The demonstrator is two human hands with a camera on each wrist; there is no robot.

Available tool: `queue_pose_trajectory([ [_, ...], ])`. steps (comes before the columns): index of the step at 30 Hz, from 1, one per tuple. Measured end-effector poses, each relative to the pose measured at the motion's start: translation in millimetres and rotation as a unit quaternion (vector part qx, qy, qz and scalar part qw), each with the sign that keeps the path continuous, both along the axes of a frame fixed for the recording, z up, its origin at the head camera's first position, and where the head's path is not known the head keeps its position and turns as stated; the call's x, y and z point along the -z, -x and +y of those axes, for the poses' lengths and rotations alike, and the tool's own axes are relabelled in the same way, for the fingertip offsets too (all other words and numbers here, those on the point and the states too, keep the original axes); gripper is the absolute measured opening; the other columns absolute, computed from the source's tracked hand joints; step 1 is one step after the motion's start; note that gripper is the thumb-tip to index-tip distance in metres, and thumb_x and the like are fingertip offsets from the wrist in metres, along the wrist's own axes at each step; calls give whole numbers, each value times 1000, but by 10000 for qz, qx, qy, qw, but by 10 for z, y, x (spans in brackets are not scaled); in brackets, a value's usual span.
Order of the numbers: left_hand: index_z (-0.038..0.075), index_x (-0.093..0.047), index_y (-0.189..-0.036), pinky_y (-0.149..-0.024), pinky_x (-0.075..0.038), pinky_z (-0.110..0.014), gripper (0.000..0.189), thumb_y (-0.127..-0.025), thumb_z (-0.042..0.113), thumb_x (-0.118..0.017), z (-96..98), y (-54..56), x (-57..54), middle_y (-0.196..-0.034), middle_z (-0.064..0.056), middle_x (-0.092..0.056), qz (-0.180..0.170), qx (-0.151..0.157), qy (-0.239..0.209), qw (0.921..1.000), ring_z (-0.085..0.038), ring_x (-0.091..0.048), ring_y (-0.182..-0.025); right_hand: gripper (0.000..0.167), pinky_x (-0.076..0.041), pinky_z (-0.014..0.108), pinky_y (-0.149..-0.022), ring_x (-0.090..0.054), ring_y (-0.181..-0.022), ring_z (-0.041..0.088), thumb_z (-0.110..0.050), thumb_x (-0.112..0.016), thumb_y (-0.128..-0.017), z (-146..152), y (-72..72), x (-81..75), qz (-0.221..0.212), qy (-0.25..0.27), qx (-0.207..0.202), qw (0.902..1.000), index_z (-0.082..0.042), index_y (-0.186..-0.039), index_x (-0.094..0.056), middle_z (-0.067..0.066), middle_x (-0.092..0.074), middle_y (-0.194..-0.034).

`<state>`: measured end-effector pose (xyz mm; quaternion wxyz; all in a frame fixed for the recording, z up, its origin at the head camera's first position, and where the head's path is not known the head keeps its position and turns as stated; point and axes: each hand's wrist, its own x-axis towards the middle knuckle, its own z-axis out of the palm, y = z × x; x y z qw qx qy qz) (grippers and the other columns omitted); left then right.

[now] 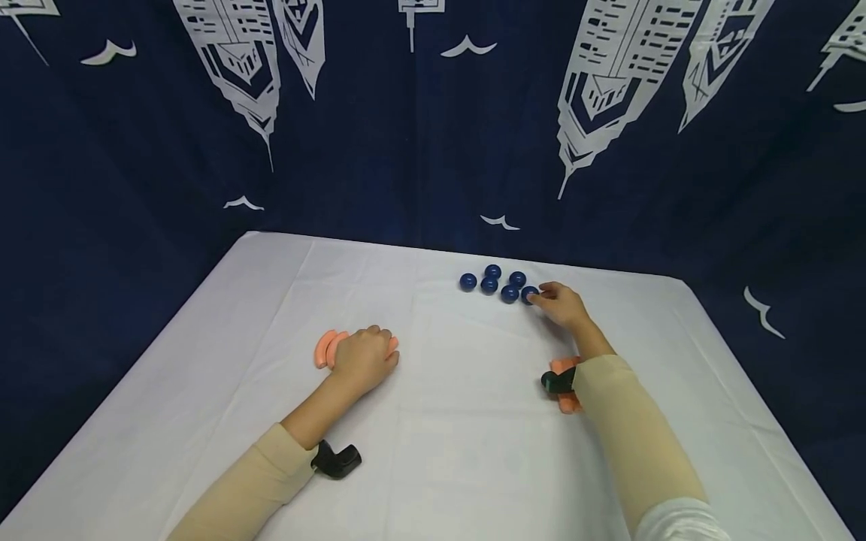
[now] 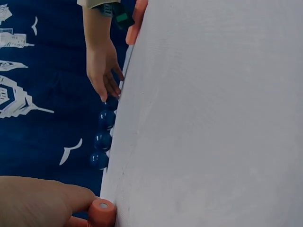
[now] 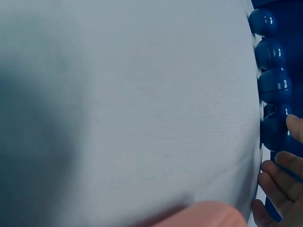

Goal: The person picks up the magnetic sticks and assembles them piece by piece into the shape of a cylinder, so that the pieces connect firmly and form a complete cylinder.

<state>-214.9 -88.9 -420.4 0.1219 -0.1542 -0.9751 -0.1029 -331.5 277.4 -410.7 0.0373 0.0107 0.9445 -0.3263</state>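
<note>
My left hand lies over several curved orange rods on the left of the table. Its thumb and fingers pinch one orange rod with a round grey spot on its end; most of that rod is hidden. At the back right, my right hand reaches the nearest of several glossy blue balls. The thumb touches the end ball, while the other fingers are spread loosely beside it. That ball still rests on the table.
More orange rods lie partly hidden beneath the right forearm, close to a dark wrist camera. White cloth covers the table. A dark blue curtain with white building prints hangs behind the back edge, near the balls.
</note>
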Motion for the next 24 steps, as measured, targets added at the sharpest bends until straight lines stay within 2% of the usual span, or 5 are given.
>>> queue_pose_trajectory([
  [6, 9, -52, -65, -45, -43, -37, 24, -82, 16, -67, 36, 16, 49, -64, -3, -48, 105, -221, -53, 9997, -25, -57, -61, 57, -40, 49, -100, -50, -118, 39, -33, -55, -98, -47, 11, 35, -18, -103, 117, 9999, 9, -136, -46, 28, -53, -129],
  [14, 8, -51, -62, -43, -42, -37, 25, -79, 13, -69, 76, 3, 71, -61, -4, -47, 467, -236, -23, 9986, -25, -55, -57, 54, -41, 48, -99, -50, -115, 37, -33, -56, -98, -90, 22, 48, -50, -142, 278, 9995, 6, -135, -47, 26, -53, -128],
  [21, 9, -52, -65, -45, -44, -38, 21, -78, 15, -68, 93, -14, 66, -64, -5, -49, 382, -206, 62, 9990, -25, -57, -60, 49, -39, 48, -99, -50, -112, 36, -34, -60, -95, -80, -8, 57, 26, -139, 311, 9994, 3, -127, -50, 24, -54, -124],
  [24, 10, -51, -64, -46, -44, -38, 23, -77, 14, -69, 90, -10, 73, -62, -4, -49, 452, -151, 8, 9989, -25, -57, -59, 50, -39, 48, -99, -50, -113, 37, -34, -61, -94, -76, -30, 41, 40, -103, 309, 9995, 3, -126, -49, 24, -54, -125],
])
